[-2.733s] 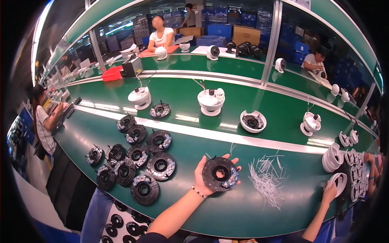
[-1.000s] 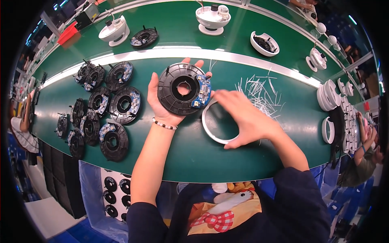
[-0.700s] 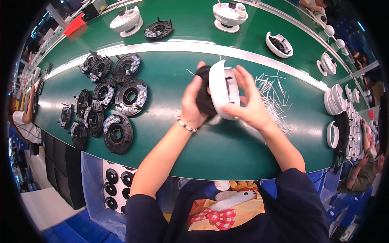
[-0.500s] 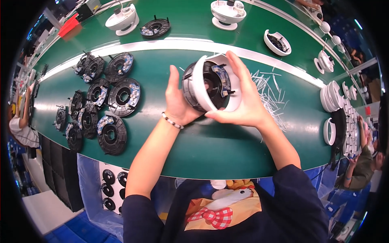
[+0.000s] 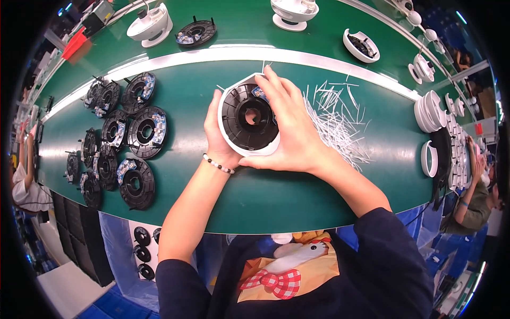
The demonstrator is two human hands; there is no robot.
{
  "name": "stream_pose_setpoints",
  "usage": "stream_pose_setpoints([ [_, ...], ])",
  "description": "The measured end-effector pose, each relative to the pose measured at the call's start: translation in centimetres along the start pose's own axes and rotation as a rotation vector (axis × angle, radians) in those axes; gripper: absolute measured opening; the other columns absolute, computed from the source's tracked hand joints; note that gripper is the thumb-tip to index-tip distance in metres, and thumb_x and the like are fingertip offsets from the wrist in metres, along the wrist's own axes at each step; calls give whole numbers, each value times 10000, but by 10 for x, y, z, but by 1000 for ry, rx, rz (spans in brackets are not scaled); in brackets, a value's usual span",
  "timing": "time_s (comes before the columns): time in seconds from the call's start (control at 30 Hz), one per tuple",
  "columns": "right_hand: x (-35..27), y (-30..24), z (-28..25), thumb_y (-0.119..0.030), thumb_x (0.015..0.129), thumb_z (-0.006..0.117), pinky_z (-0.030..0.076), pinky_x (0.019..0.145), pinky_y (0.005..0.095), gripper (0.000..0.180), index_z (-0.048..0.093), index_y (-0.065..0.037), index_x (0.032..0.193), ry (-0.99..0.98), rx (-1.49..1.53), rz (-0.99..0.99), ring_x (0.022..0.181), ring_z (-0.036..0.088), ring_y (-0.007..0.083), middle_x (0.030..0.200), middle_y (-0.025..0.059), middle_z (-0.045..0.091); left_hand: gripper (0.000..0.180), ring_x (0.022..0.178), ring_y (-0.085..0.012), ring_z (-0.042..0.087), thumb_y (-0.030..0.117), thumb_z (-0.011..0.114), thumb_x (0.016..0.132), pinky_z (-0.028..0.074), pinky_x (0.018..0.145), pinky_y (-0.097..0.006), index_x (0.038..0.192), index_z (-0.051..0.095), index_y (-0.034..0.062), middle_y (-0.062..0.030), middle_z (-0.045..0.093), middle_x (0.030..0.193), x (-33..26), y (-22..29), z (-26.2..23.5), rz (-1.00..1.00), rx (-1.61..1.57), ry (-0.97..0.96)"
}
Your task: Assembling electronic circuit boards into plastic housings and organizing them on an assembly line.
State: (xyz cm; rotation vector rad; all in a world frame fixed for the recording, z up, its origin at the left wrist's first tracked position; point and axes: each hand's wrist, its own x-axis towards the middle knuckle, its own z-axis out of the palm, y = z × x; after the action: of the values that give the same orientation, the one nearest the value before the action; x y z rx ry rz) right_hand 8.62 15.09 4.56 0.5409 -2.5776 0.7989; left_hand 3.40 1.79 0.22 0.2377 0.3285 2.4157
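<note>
Above the green table, both hands hold a white ring-shaped housing with a black round plastic base inside it. My left hand is wrapped around the housing's left side, its thumb up along the rim. Across the right side lies my right hand, fingers over the top edge and thumb along the bottom. The black base faces up, with a hole at its centre. Part of a blue circuit board shows beside my right fingers, which cover the rest.
Several black bases with circuit boards lie at left. Thin white strips are heaped right of my hands. White rings stand stacked at far right. Behind a pale rail, white units and a red bin sit. People work at both sides.
The housing and base have moved slightly left and turned, so the base now faces up toward me. My right hand has shifted left, over the housing's top.
</note>
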Motion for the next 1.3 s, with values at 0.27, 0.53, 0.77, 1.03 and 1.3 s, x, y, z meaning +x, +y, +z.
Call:
stream_pose_setpoints([
  [0.27, 4, 3, 1, -481, 384, 803, 331, 917, 423, 1221, 179, 48, 1291, -39, 51, 95, 1110, 338, 356, 1196, 209, 380, 891, 1046, -232, 478, 747, 314, 694, 416, 884, -368, 1204, 388, 20, -123, 467, 1156, -1, 3, -5, -56, 86, -12],
  [0.53, 13, -5, -16, -415, 404, 797, 326, 911, 438, 1145, 218, 44, 1278, -116, 70, 55, 1103, 348, 362, 1169, 209, 407, 860, 997, -233, 517, 721, 322, 719, 465, 829, -352, 1205, 382, 14, -132, 486, 1125, -2, 5, -4, -120, 34, -160],
  [0.77, 12, 1, -9, -394, 402, 772, 326, 888, 457, 1085, 266, 32, 1260, -58, 23, -23, 1077, 367, 379, 1152, 201, 424, 675, 954, -234, 537, 555, 458, 747, 455, 832, -362, 1151, 433, 15, -133, 523, 1077, -2, 1, -1, -66, 42, -25],
  [1.03, 6, 1, 32, -482, 484, 721, 312, 879, 467, 1046, 241, 36, 1255, 222, -90, 15, 1083, 348, 414, 1245, 246, 312, 453, 967, -235, 515, 244, 470, 737, 403, 864, -341, 1123, 463, 5, -124, 540, 1048, -1, 4, 12, 153, 141, 152],
  [1.3, 21, 42, 8, -49, 588, 628, 377, 880, 443, 406, 551, -46, 986, -87, -5, -574, 958, 540, 227, 1024, 84, 574, 543, 989, -262, 509, 483, 362, 827, 400, 873, -415, 1119, 445, 33, -153, 517, 1074, 7, 24, 8, 16, 86, 287],
])
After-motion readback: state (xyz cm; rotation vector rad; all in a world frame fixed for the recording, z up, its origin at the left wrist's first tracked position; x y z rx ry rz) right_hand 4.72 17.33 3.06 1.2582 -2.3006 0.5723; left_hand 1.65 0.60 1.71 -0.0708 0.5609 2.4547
